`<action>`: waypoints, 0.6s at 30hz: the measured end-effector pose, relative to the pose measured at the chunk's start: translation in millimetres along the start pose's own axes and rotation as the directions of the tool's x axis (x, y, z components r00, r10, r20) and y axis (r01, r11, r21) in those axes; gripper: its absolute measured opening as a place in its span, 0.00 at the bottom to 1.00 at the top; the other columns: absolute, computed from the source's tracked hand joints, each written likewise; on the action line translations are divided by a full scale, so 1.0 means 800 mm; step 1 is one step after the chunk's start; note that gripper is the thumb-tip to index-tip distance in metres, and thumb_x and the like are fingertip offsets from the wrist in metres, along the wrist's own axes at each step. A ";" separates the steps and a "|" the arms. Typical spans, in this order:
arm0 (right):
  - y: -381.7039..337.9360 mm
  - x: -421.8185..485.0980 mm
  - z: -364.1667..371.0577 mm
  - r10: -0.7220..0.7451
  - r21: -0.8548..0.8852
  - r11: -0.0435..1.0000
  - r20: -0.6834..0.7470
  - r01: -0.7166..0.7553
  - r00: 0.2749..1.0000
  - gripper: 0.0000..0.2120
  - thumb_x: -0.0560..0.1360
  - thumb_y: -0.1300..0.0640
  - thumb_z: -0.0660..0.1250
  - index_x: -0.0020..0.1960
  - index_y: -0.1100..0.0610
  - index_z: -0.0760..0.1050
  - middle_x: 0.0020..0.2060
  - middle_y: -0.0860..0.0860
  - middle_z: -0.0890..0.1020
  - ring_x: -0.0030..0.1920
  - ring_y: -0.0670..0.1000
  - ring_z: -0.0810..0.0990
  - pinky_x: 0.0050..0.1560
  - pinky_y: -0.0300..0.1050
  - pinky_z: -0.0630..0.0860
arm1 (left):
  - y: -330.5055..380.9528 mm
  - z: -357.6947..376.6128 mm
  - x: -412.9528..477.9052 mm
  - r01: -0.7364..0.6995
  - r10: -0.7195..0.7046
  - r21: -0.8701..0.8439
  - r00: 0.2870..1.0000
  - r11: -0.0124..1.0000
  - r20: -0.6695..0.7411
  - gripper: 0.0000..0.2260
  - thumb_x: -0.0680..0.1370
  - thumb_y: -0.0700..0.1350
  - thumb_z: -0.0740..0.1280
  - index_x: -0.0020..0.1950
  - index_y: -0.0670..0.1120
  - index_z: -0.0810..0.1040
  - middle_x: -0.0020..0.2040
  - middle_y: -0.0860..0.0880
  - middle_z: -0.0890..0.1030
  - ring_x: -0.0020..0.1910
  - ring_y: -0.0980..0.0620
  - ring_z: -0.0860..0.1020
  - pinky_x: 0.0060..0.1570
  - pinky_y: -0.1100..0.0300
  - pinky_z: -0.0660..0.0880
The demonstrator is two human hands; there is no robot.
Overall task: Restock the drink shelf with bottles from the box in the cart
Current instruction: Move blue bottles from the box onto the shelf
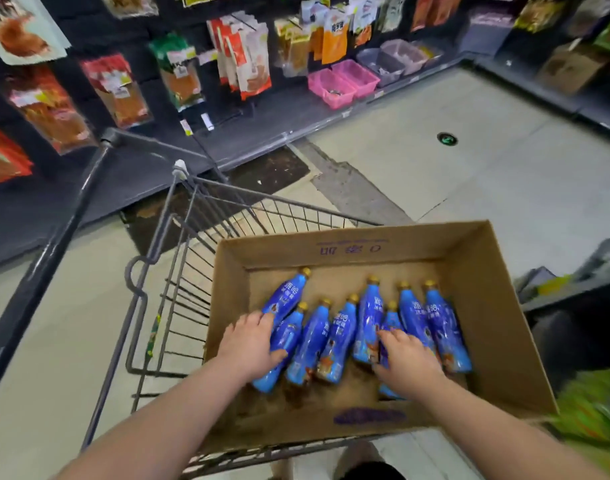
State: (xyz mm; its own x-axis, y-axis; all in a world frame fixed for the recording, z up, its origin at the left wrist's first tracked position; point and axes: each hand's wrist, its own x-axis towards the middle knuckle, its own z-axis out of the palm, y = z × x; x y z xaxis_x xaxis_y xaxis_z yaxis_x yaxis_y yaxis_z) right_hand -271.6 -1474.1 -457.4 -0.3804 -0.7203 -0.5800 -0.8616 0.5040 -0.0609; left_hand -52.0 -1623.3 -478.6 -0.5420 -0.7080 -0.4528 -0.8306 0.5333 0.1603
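An open cardboard box [487,306] sits on the wire cart [179,258]. Several blue bottles [334,341] with gold caps lie flat on its floor, caps pointing away from me. My left hand [251,344] lies over the two leftmost bottles [283,344], with fingers curled round the upper one and thumb against the lower one. My right hand [407,362] grips a short blue bottle [390,322] in the right part of the row, covering most of it. No drink shelf is in view.
A dark shelf with hanging snack packets [123,88] runs along the left and back. Pink baskets [341,81] stand on its low ledge. The grey floor [470,150] opens ahead. A green blurred thing [591,410] lies at the right edge.
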 end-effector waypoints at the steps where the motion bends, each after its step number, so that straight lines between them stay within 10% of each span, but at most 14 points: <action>1: 0.004 0.003 0.001 0.027 0.002 1.000 0.017 -0.027 0.999 0.29 0.75 0.45 0.61 0.73 0.51 0.58 0.70 0.51 0.66 0.69 0.55 0.65 0.67 0.49 0.65 | 0.002 0.002 0.010 -0.015 0.015 0.000 1.000 1.000 0.027 0.35 0.73 0.62 0.64 0.73 0.48 0.57 0.70 0.47 0.65 0.70 0.46 0.63 0.68 0.50 0.63; 18: 0.039 0.173 0.031 0.200 0.219 0.949 0.141 -0.227 0.970 0.31 0.76 0.50 0.64 0.73 0.58 0.56 0.68 0.58 0.65 0.67 0.61 0.65 0.63 0.55 0.69 | -0.011 0.054 0.142 0.134 -0.104 -0.126 0.971 0.983 0.217 0.35 0.72 0.59 0.68 0.72 0.48 0.59 0.67 0.44 0.68 0.67 0.42 0.67 0.64 0.49 0.67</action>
State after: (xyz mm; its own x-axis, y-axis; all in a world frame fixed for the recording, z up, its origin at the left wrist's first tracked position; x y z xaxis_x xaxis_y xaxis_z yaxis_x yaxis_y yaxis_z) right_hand -342.9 -1546.5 -559.9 -0.4937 -0.5306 -0.6889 -0.6572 0.7465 -0.1041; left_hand -100.4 -1688.5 -568.9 -0.4116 -0.6423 -0.6466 -0.9051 0.3711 0.2075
